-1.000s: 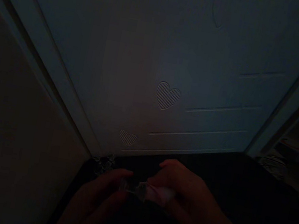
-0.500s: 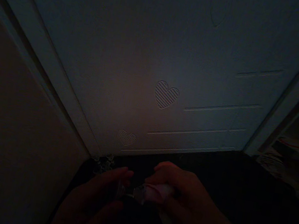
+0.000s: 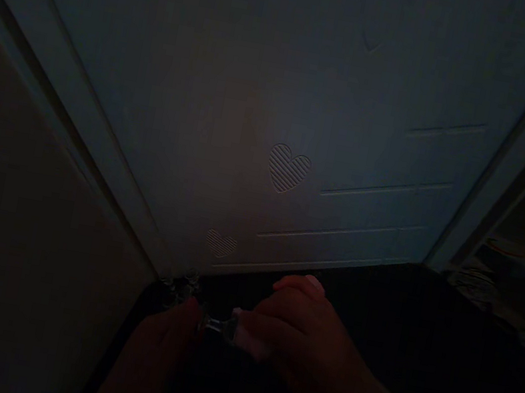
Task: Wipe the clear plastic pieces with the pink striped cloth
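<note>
A small clear stemmed glass (image 3: 217, 325) lies sideways between my hands, its thin stem showing in the gap. My left hand (image 3: 160, 341) is closed on one end of it, which the fingers mostly hide. In my right hand (image 3: 308, 340) is a pale pinkish cloth (image 3: 249, 342), wrapped about the wider end of the glass. The light is very dim, so the far side of both hands is hard to make out.
Several clear glass pieces (image 3: 183, 284) stand on the dark surface (image 3: 372, 324) in the left corner. Behind rises a pale panel (image 3: 206, 112) with grooved hearts and lines. A wall (image 3: 10, 213) borders the left; crumpled, unclear items (image 3: 481, 279) lie at right.
The fingers of my left hand have closed on the end of the glass, where they were spread around it before. My right hand has turned over the cloth and shifted slightly left.
</note>
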### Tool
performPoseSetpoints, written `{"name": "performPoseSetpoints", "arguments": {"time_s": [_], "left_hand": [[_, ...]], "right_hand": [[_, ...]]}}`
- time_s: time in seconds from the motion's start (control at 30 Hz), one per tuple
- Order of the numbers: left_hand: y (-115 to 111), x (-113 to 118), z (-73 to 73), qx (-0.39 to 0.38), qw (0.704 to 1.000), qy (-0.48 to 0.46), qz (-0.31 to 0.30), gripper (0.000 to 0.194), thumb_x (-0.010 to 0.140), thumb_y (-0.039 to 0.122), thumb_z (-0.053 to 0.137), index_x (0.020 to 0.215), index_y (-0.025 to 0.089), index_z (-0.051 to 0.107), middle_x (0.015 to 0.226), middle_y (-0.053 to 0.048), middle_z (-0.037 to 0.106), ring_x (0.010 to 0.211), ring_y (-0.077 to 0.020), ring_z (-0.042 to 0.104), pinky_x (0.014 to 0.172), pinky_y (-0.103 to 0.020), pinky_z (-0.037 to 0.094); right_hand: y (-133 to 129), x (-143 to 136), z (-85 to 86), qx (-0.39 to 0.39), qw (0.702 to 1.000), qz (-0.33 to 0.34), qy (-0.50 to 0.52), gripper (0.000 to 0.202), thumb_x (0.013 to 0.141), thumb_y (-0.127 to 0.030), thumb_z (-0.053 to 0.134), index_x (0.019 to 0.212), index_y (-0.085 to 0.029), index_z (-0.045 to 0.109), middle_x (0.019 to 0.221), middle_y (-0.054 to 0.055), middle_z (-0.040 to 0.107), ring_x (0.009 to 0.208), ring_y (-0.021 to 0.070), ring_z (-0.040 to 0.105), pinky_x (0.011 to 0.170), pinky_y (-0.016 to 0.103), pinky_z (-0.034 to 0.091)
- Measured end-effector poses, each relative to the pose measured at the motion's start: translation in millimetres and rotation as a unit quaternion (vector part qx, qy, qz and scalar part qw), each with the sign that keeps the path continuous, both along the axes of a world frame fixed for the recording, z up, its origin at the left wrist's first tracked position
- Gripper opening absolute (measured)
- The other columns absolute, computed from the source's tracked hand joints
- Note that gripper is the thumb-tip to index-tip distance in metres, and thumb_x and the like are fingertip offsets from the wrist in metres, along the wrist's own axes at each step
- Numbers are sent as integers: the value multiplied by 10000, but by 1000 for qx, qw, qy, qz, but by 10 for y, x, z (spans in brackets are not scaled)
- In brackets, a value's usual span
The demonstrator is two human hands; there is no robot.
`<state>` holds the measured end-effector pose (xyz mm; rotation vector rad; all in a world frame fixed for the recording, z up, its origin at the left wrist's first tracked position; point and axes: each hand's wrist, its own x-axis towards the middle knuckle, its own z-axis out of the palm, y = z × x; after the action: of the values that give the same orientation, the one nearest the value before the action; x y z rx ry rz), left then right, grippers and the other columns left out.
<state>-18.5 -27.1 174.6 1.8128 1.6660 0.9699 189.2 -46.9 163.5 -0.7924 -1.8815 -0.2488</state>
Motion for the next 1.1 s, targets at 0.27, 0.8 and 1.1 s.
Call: {"name": "performPoseSetpoints", "arguments": {"time_s": [0.27, 0.8, 1.1], "left_hand": [[25, -59, -7, -39, 999, 2, -37, 320, 813, 506, 525, 891, 271, 728, 888, -18, 758, 827, -248, 698, 667, -304, 579], [19, -206, 7, -38, 993, 20, -106, 337, 791, 508, 585, 1021, 309, 727, 1108, -36, 735, 1056, -265, 665, 922, -384, 522], [20, -160, 69, -49, 986, 64, -143, 350, 787, 446, 611, 1106, 328, 692, 1153, -28, 718, 1056, -249, 664, 915, -377, 517]], "right_hand": [[-8, -7, 22, -6, 1000, -6, 8, 182, 923, -139, 515, 802, -186, 644, 660, -7, 679, 604, 137, 522, 638, 307, 360], [-41, 68, -43, -169, 983, 67, 41, 177, 823, -65, 607, 944, -188, 649, 834, 24, 690, 775, 176, 577, 704, 305, 402], [-53, 95, 29, -231, 971, 51, 31, 226, 774, -23, 629, 901, -207, 662, 815, 9, 683, 762, 172, 587, 666, 277, 397]]}}
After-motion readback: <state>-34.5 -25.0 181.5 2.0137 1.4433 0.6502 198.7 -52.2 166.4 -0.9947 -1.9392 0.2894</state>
